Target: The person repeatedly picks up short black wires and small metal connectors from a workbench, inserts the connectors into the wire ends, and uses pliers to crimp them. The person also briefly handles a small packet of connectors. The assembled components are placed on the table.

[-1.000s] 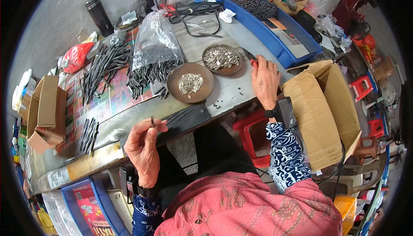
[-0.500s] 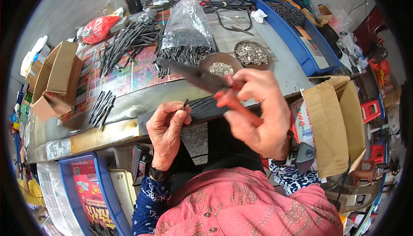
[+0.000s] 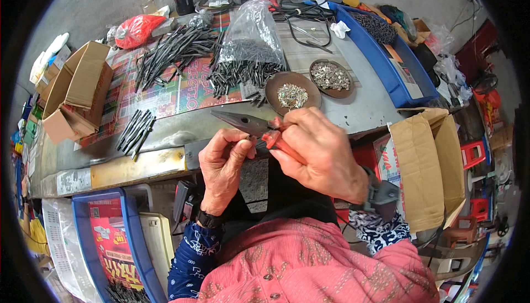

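My left hand [image 3: 220,164] is pinched at thumb and forefinger around a small dark strip [image 3: 250,137], of which only the tip shows. Pliers with red handles and long dark jaws [image 3: 241,120] are in my right hand [image 3: 323,154], fingers wrapped round the grips. Their jaws point left above my left fingertips, and the pivot end is close to the dark strip. Whether they touch it I cannot tell. Just beyond the pliers stands a brown bowl [image 3: 272,91] of small silvery metal pieces. Beside it is a second dish [image 3: 349,89] of metal bits.
A clear plastic bag [image 3: 251,32] of short black pieces lies behind, next to a heap of long black strips [image 3: 174,52]. A small bunch of strips [image 3: 136,132] lies left. Cardboard boxes [image 3: 80,90] flank the table, and a blue tray [image 3: 411,101] stands right.
My right hand has brought the pliers down and left, close to my left fingertips. My left hand keeps its pinch, and the dark strip shows less than before. The whole view has shifted slightly.
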Demonstrator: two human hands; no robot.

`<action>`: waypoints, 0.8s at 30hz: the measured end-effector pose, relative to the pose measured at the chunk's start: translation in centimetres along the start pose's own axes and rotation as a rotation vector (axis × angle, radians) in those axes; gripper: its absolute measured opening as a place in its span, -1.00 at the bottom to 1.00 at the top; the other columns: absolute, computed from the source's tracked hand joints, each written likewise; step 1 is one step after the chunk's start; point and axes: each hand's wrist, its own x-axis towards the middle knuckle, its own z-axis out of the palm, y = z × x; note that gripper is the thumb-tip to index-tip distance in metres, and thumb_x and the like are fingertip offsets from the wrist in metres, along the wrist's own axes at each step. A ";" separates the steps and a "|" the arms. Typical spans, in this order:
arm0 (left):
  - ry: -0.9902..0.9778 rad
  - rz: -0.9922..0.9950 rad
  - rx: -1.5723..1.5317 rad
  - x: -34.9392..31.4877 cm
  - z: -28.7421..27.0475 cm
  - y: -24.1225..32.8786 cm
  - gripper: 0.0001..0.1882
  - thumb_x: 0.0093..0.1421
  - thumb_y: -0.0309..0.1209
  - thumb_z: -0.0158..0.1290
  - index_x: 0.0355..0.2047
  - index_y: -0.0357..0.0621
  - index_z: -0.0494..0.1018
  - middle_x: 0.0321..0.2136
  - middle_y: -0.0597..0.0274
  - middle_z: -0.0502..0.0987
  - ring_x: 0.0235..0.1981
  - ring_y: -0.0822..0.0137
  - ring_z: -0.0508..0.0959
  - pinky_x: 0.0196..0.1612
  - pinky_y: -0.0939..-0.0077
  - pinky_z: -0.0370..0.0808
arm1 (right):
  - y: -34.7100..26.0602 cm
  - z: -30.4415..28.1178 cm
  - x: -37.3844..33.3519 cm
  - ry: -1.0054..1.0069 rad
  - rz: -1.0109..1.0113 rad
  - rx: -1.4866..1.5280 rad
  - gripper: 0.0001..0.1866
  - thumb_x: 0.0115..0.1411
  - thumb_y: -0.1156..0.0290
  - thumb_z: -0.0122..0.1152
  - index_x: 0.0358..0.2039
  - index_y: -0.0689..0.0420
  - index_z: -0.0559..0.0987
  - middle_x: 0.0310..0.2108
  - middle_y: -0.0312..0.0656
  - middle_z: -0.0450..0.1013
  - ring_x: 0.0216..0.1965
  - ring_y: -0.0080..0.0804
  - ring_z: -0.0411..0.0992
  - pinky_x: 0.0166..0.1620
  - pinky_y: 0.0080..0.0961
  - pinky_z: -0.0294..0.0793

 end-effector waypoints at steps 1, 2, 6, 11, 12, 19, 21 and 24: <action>0.007 -0.004 0.010 -0.1 0.0 0.0 -0.89 0.25 -0.51 0.10 -0.28 -0.32 0.45 -0.38 0.23 0.55 -0.45 0.52 0.47 -0.33 0.67 0.44 | 0.0 -0.2 -0.2 0.109 -0.030 0.070 -0.84 -0.03 0.55 0.27 -0.40 0.25 0.52 -0.16 0.02 0.45 -0.25 -0.23 0.50 -0.16 -0.42 0.49; 0.009 -0.012 0.022 -0.2 0.0 0.0 -0.89 0.25 -0.51 0.10 -0.28 -0.32 0.45 -0.38 0.23 0.55 -0.45 0.52 0.47 -0.33 0.67 0.44 | 0.0 -1.1 -0.6 0.159 -0.011 0.130 -0.85 -0.03 0.54 0.27 -0.40 0.25 0.51 -0.15 0.03 0.45 -0.24 -0.24 0.49 -0.15 -0.43 0.48; 0.018 -0.005 -0.028 0.1 0.2 -0.1 -0.91 0.26 -0.52 0.10 -0.29 -0.31 0.45 -0.40 0.25 0.54 -0.45 0.52 0.47 -0.34 0.67 0.44 | 0.7 -1.6 -0.8 0.572 -0.181 0.202 -0.85 -0.01 0.53 0.24 -0.39 0.26 0.53 -0.20 0.01 0.44 -0.23 -0.18 0.45 -0.19 -0.42 0.46; 0.016 -0.017 0.140 0.1 0.0 0.1 -0.91 0.25 -0.54 0.09 -0.30 -0.32 0.44 -0.42 0.25 0.51 -0.45 0.51 0.47 -0.34 0.66 0.44 | 0.6 1.7 -0.8 0.135 -0.039 0.111 -0.79 -0.01 0.50 0.30 -0.35 0.25 0.49 -0.30 -0.03 0.39 -0.31 -0.09 0.44 -0.24 -0.34 0.46; 0.005 -0.036 0.187 -0.1 0.0 0.1 -0.91 0.25 -0.54 0.09 -0.30 -0.32 0.44 -0.43 0.25 0.51 -0.45 0.51 0.47 -0.34 0.66 0.44 | 1.0 1.2 -1.3 0.096 -0.032 0.169 -0.80 0.00 0.50 0.29 -0.36 0.25 0.50 -0.30 -0.02 0.40 -0.30 -0.09 0.45 -0.24 -0.35 0.46; 0.032 0.009 -0.022 0.2 0.3 0.0 -0.90 0.28 -0.51 0.07 -0.27 -0.32 0.45 -0.37 0.20 0.56 -0.45 0.50 0.48 -0.31 0.65 0.45 | 4.9 -1.8 -3.4 0.265 0.369 0.141 -0.80 0.16 0.44 0.20 -0.44 0.29 0.41 -0.44 -0.12 0.34 -0.43 -0.31 0.28 -0.30 -0.49 0.31; 0.059 0.001 -0.020 0.0 0.6 0.4 -0.89 0.29 -0.49 0.06 -0.27 -0.32 0.46 -0.39 0.21 0.56 -0.44 0.50 0.48 -0.31 0.65 0.45 | 7.3 -1.6 -4.3 0.341 0.445 -0.034 -0.75 0.17 0.40 0.23 -0.47 0.28 0.39 -0.50 -0.13 0.29 -0.47 -0.30 0.24 -0.35 -0.43 0.28; 0.039 -0.024 0.053 -0.5 1.0 1.3 -0.89 0.30 -0.49 0.05 -0.26 -0.31 0.45 -0.42 0.25 0.54 -0.49 0.54 0.44 -0.37 0.70 0.39 | 12.1 -1.1 -6.4 0.397 0.585 -0.245 -0.73 0.10 0.29 0.29 -0.47 0.23 0.47 -0.45 -0.03 0.38 -0.39 -0.06 0.39 -0.34 -0.20 0.35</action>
